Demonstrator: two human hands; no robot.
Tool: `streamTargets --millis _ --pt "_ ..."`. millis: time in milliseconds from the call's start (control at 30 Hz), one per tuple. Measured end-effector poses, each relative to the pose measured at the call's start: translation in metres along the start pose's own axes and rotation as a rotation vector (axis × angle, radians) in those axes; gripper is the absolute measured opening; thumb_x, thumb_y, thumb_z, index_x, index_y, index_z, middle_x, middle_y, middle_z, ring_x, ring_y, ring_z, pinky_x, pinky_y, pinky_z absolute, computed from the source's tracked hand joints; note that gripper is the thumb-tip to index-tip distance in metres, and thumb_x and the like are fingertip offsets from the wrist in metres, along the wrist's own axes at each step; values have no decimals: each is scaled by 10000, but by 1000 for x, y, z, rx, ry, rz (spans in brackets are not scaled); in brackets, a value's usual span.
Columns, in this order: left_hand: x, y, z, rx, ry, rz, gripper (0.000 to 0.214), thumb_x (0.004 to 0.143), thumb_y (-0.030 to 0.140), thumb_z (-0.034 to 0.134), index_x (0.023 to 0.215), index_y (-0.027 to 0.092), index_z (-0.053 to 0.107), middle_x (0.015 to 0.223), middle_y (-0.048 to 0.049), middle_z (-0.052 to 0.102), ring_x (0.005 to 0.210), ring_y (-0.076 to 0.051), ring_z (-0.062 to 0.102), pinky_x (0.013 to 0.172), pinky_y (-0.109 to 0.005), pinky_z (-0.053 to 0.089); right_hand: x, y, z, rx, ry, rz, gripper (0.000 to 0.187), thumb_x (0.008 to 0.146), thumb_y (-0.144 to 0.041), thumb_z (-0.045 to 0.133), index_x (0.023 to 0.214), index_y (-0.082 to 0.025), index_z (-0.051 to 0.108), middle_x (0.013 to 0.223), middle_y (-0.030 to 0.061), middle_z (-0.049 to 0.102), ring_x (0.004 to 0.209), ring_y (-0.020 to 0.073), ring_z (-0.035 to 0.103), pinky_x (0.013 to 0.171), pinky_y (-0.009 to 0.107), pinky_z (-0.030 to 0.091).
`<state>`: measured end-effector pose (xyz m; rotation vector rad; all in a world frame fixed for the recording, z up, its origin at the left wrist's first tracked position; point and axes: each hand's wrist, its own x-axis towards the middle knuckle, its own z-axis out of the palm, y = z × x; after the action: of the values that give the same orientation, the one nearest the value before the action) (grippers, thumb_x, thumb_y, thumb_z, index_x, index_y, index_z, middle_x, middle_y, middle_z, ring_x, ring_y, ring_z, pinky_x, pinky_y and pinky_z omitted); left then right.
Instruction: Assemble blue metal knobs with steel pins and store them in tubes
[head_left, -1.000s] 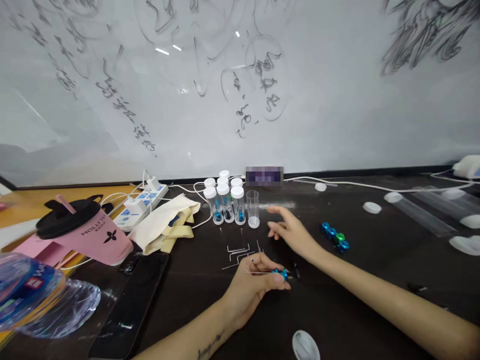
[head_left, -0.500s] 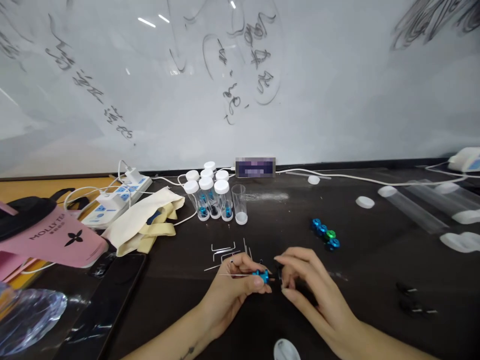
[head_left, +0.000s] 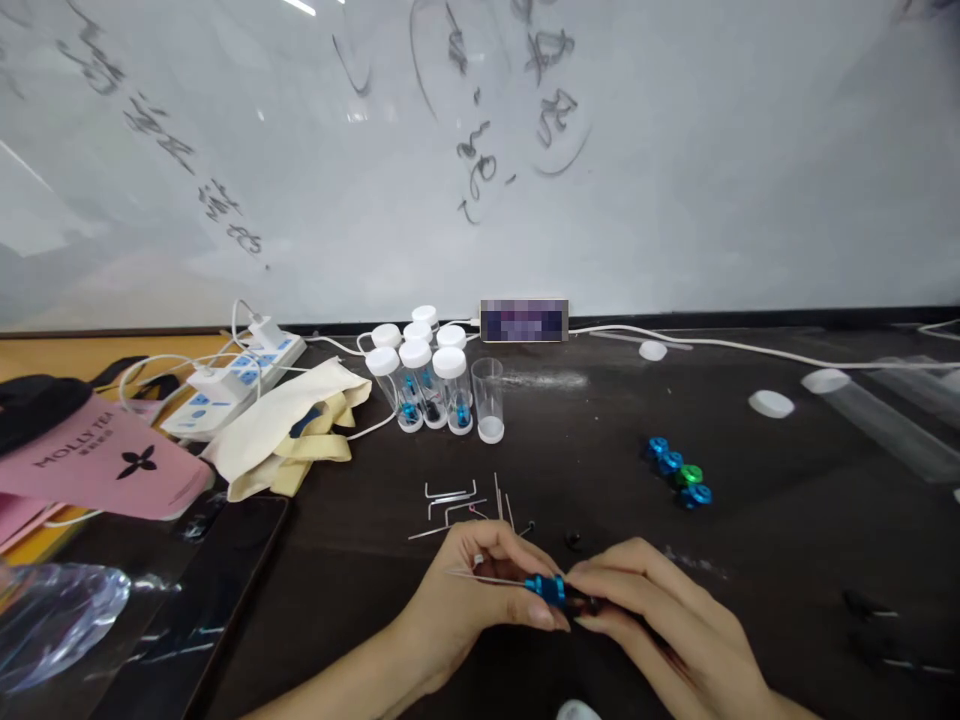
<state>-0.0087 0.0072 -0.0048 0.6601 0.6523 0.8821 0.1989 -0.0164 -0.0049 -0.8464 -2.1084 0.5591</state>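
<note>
A small blue metal part (head_left: 546, 588) is pinched between the thumb and fingers of my left hand (head_left: 457, 600). From its left end a thin metal rod (head_left: 491, 580) sticks out over that palm. My right hand (head_left: 667, 615) grips a small dark piece (head_left: 583, 602) at the blue part's right end, its fingertips partly covering it. The two pieces touch or nearly touch; their join is hidden. Behind my left hand lie several L-shaped hex keys (head_left: 454, 499). A tiny black piece (head_left: 573, 539) rests on the dark table just beyond my fingertips.
Several clear tubes with white caps (head_left: 450, 364) stand at the back, beside an uncapped tube (head_left: 488, 400). Blue rings (head_left: 670, 462) and a green ring (head_left: 690, 475) lie right of centre. Black parts (head_left: 870, 606) are far right. A phone (head_left: 202, 590), cloth bag (head_left: 277, 430) and power strip (head_left: 225, 395) occupy the left.
My right hand has closed in on the blue part, bringing the dark piece to its right end. Both hands sit slightly lower and further right in view; the camera has shifted.
</note>
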Motion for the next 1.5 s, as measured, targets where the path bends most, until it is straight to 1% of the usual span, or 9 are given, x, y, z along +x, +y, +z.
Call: streamTargets --millis 133,433,633,833,933,1100,1267,1367,1500 --pt "0 1 -1 -2 -39 -6 250 550 -24 816 719 108 688 830 -68 751 646 -157 711 616 -246 576 2 -3 -1 27 23 36 311 899 -54 561 1175 -196 581 974 61 626 822 144 657 689 210 560" --pt "1 1 -2 0 -96 15 235 567 19 823 724 113 677 822 -67 757 665 -159 710 622 -251 564 5 -3 0 109 45 75 152 889 -126 619 1012 -215 610 822 19 667 704 145 665 592 227 545" --pt "0 2 -2 65 -76 12 237 553 36 835 700 117 667 817 -59 753 691 -153 701 661 -263 562 4 -1 1 92 36 61 153 920 -169 584 1064 -211 610 754 8 664 638 140 661 563 227 534" --pt "-1 3 -2 64 -67 -22 240 556 50 837 712 114 665 829 -65 750 693 -154 700 657 -264 562 5 -2 0 58 -8 95 101 940 -228 562 1025 -225 618 696 -17 660 576 130 649 541 216 506" --pt "-1 2 -1 57 -65 -21 241 560 49 834 715 112 660 823 -66 749 682 -157 701 659 -270 562 5 -1 -1 51 -20 105 115 945 -233 556 1046 -239 610 728 -19 668 589 124 653 549 208 507" --pt "0 3 -2 18 -25 15 221 596 77 828 738 104 660 826 -78 748 627 -143 692 628 -247 546 3 -1 0 44 34 148 287 921 -254 594 1202 -259 534 797 -21 686 683 131 686 652 208 559" --pt "1 4 -2 -8 -4 41 213 603 95 826 736 100 660 797 -72 744 610 -136 687 621 -235 535 2 0 4 -16 101 120 239 891 -169 616 1113 -255 602 912 18 714 794 163 712 698 240 586" --pt "1 4 -2 25 -9 25 241 561 81 840 712 103 654 789 -70 744 606 -149 690 606 -245 540 1 1 5 -32 124 102 212 886 -163 611 1077 -252 633 914 28 729 795 180 722 678 256 600" --pt "1 3 -1 45 -15 27 246 547 66 839 710 109 660 805 -61 746 625 -148 691 621 -256 554 1 1 4 -40 126 88 216 895 -172 600 1092 -252 641 879 21 742 751 169 728 647 243 602"
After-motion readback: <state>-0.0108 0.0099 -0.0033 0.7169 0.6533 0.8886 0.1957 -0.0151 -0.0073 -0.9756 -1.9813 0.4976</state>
